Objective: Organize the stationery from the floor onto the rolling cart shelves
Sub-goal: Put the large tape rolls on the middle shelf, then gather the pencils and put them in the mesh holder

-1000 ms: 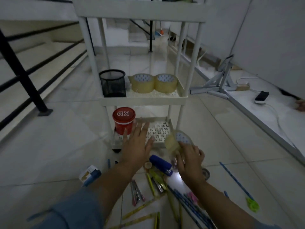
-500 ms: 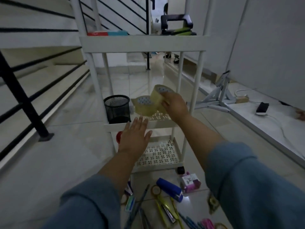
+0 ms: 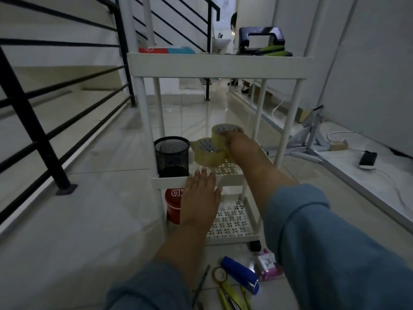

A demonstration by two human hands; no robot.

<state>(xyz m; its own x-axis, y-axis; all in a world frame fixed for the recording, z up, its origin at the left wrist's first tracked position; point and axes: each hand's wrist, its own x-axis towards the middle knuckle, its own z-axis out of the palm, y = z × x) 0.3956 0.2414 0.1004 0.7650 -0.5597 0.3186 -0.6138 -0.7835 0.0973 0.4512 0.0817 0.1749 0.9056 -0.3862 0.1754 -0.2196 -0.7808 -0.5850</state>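
Tiles (image 3: pixel 89 220) carry the white rolling cart (image 3: pixel 219 66), with a black railing (image 3: pixel 33 121) at 9 o'clock. The right hand (image 3: pixel 241 146) grips a tape roll (image 3: pixel 220 135) over the middle shelf (image 3: pixel 228 170), at 3 o'clock from the mesh cup (image 3: pixel 172 156); the left hand (image 3: pixel 199 202) is flat and open. One second ago this roll was near the floor.

White letters on the red tub lid (image 3: pixel 173 194) (partly covered) cannot be read.

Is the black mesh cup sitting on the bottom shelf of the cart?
No, the black mesh cup stands on the middle shelf; the red tub is the one on the bottom shelf.
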